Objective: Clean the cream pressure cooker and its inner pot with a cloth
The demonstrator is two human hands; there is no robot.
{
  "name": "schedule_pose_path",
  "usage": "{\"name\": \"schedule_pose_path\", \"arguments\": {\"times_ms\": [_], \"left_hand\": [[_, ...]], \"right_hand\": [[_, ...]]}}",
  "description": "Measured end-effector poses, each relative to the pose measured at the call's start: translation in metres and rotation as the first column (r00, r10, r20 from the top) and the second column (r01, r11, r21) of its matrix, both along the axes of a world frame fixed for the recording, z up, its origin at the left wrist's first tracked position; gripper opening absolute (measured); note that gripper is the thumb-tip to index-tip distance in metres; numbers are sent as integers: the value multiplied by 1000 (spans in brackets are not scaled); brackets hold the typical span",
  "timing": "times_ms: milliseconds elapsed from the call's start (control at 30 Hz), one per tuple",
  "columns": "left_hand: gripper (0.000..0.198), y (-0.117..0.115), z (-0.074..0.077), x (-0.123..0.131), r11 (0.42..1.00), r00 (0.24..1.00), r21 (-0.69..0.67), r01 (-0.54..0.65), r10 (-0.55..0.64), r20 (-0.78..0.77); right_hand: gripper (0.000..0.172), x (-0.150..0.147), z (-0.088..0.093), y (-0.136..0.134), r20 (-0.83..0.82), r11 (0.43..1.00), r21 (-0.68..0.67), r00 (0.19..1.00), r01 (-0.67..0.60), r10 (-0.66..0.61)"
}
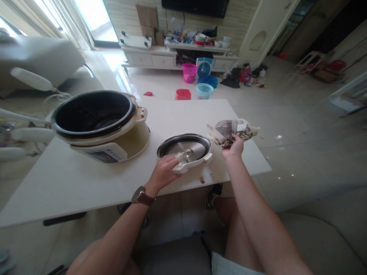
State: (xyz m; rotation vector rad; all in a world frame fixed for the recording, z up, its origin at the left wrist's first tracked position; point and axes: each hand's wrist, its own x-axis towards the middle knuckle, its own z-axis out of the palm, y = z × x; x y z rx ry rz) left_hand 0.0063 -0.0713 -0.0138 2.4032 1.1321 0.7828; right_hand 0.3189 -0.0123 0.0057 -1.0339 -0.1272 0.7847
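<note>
A cream pressure cooker (100, 126) with a dark inner pot stands open on the left of the white table (71, 183). Its lid (185, 151) lies upside down near the table's front edge, metal inside facing up. My left hand (164, 172), a watch on its wrist, is closed on the lid's near handle. My right hand (233, 147) is closed on a crumpled patterned cloth (232, 131), held just right of the lid and a little above the table.
Beyond the table, a red box (182, 94), a pink basket (189, 72) and a teal basket (204, 91) sit on the tiled floor. A low white cabinet (160, 57) with clutter lines the far wall. A white drying rack (17, 133) stands at left.
</note>
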Motion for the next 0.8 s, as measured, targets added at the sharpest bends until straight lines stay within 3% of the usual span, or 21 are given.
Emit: {"name": "schedule_pose_path", "arguments": {"times_ms": [133, 200, 433, 600, 800], "left_hand": [[11, 3, 2, 1, 979, 973, 47, 200, -193, -128], [10, 3, -2, -1, 966, 954, 69, 249, -233, -186], [21, 14, -26, -18, 978, 960, 92, 187, -162, -230], [28, 21, -27, -34, 986, 958, 46, 162, -146, -248], [39, 34, -29, -66, 993, 964, 39, 110, -97, -246]], "right_hand": [[39, -9, 5, -3, 71, 999, 34, 997, 10, -12], [40, -17, 6, -3, 111, 998, 46, 993, -35, 29], [38, -45, 13, -8, 85, 989, 51, 987, -139, 135], [34, -53, 14, -11, -52, 958, 83, 959, -275, 280], [24, -64, 12, -13, -241, 899, 95, 867, -426, 437]]}}
